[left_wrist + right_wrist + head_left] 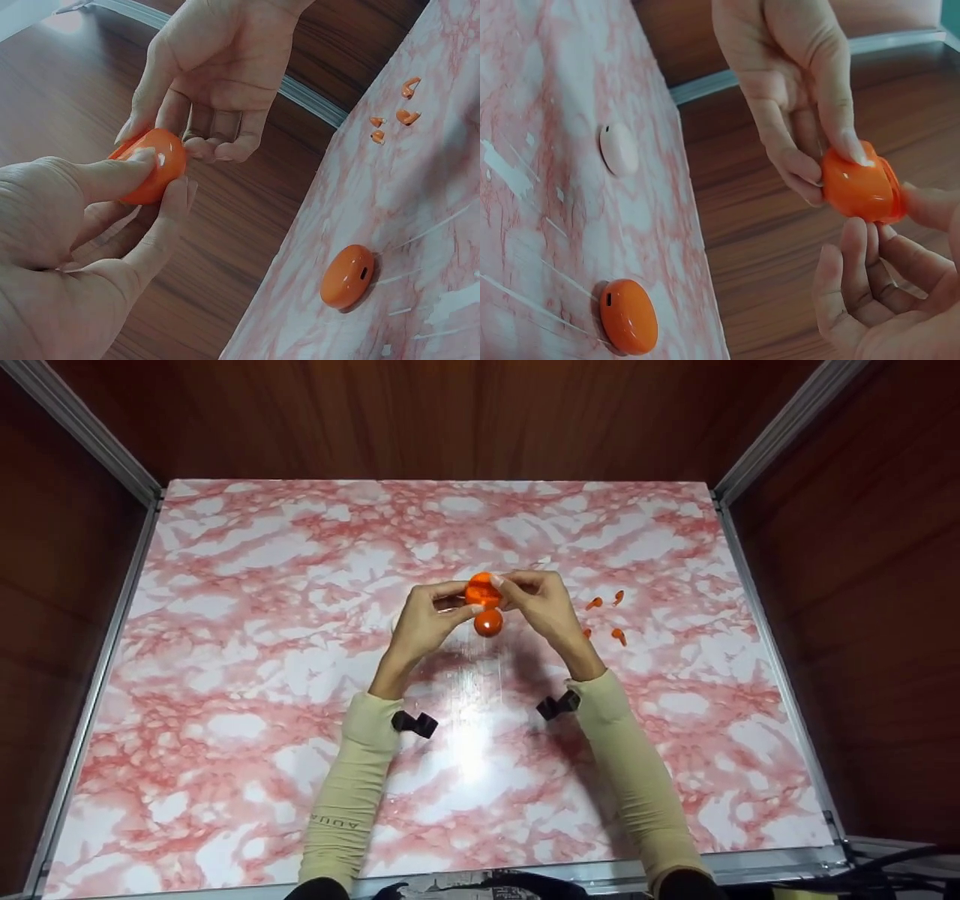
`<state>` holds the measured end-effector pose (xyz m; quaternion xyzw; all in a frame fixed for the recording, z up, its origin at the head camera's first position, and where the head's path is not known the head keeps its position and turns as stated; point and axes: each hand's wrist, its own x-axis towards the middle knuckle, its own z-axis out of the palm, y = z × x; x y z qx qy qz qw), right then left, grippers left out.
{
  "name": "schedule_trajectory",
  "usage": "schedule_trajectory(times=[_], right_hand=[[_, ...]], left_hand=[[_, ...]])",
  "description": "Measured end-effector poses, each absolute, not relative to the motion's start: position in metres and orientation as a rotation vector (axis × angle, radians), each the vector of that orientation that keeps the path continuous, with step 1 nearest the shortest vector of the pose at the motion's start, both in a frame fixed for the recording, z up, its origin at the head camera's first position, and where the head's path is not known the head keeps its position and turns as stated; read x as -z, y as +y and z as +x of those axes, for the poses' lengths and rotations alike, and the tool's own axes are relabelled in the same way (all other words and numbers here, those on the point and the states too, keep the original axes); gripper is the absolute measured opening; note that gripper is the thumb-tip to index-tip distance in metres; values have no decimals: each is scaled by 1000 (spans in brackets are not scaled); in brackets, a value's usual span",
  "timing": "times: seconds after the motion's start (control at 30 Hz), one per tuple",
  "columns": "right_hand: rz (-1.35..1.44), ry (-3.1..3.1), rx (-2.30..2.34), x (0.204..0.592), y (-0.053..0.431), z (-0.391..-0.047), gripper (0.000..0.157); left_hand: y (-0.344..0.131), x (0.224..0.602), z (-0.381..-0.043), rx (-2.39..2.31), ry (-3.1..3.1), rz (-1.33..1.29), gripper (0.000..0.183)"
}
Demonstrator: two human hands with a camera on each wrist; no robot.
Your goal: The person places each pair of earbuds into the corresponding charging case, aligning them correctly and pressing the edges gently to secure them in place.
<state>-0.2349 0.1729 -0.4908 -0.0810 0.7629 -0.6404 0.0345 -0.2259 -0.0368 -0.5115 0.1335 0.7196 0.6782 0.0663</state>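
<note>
The left hand [426, 622] is pinching an orange case [855, 191] between its thumb and fingers, holding it above the counter [300, 540]. The right hand [546, 606] is pinching the other side, where a gap is showing. A second orange case [347, 276] is lying on the counter, below the held one; a white case [619, 149] is resting left of it, and four earbuds [408, 117] are lying on the right.

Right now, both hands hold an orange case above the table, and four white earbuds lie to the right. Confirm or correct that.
The four earbuds are orange, not white, as the left wrist view shows. The left hand and right hand do hold an orange case above the table.
</note>
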Motion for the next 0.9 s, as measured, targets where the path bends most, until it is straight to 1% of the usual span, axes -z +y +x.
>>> schedule_trajectory(times=[0.23, 0.43, 0.67, 0.9], right_hand=[[-153, 2357, 1938, 490, 171, -235, 28], [-177, 2355, 1940, 491, 171, -236, 24], [-187, 2375, 1956, 492, 170, -234, 32], [-218, 2403, 2050, 489, 177, -229, 30]], left_hand=[[-36, 513, -227, -2061, 2147, 391, 32], [-37, 515, -227, -2075, 2136, 393, 31], [-38, 514, -226, -2066, 2149, 359, 32], [-39, 514, -227, -2080, 2162, 352, 30]])
